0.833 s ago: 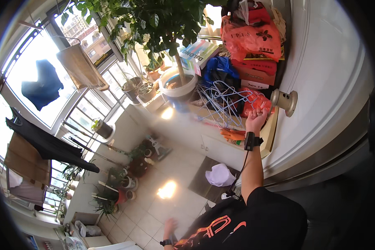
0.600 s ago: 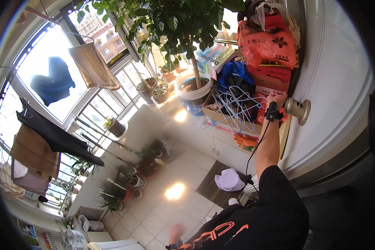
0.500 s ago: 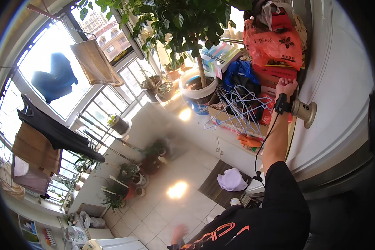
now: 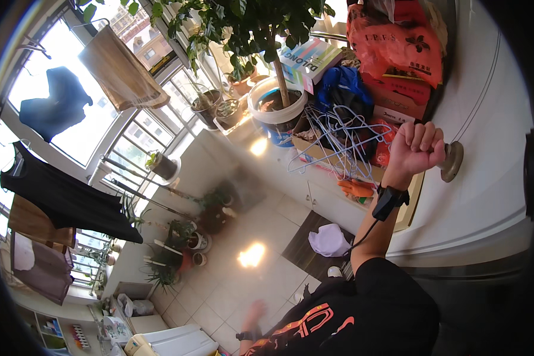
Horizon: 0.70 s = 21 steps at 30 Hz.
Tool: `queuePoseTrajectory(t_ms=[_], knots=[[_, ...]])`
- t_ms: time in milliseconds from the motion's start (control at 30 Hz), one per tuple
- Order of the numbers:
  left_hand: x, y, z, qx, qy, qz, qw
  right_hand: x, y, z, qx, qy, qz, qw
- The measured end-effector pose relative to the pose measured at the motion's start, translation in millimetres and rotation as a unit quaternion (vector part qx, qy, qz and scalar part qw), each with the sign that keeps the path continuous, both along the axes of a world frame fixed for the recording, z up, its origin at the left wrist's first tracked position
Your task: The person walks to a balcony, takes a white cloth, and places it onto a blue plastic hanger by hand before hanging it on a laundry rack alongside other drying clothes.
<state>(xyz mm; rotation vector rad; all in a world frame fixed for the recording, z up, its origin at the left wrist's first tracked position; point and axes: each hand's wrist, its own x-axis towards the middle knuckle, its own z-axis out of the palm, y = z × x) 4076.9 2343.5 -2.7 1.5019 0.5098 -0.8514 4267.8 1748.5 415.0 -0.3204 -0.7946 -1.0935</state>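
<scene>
My right hand (image 4: 418, 145) is closed in a fist, fingers curled in, and I see nothing sticking out of it. It is raised in front of the metal door knob (image 4: 453, 162) on a white door (image 4: 486, 196), overlapping part of the knob; whether they touch I cannot tell. A black strap device (image 4: 391, 202) with a cable sits on that wrist. Low in the view, my left hand (image 4: 255, 311) is smeared by motion above the tiled floor, next to my black shirt (image 4: 362, 320), and its fingers cannot be made out.
Beyond my right hand are tangled wire hangers (image 4: 347, 142), a red plastic bag (image 4: 397, 44) and a potted tree (image 4: 279, 110). Laundry such as a black tank top (image 4: 71, 190) hangs left by the windows. A pale cloth bundle (image 4: 329, 240) lies on a dark mat (image 4: 305, 252).
My right fist has come nearer to me and lower, and now covers part of the knob. My left hand has risen slightly, still blurred. The view has shifted a little.
</scene>
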Motion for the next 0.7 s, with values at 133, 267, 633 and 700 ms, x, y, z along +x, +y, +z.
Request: queuePoseTrajectory(t_ms=[133, 267, 633, 700], knots=[[19.0, -11.9, 22.0, 0.006, -0.037, 0.003, 0.999, -38.1, 36.5, -73.6, 0.006, 0.086, -0.019, 0.996], [4.5, -17.7, 25.6, 0.044, 0.012, 0.007, 0.999, -28.0, 4.7, -153.3, 0.138, 0.222, -0.028, 0.965], [-39.3, -10.4, 25.9, 0.099, 0.010, -0.083, 0.991, 50.7, -140.8, -24.7, 0.269, 0.203, -0.071, 0.939], [-57.2, 9.0, -8.8, 0.125, -0.123, -0.178, 0.968, 44.9, -107.3, 7.2, 0.187, 0.128, -0.045, 0.973]])
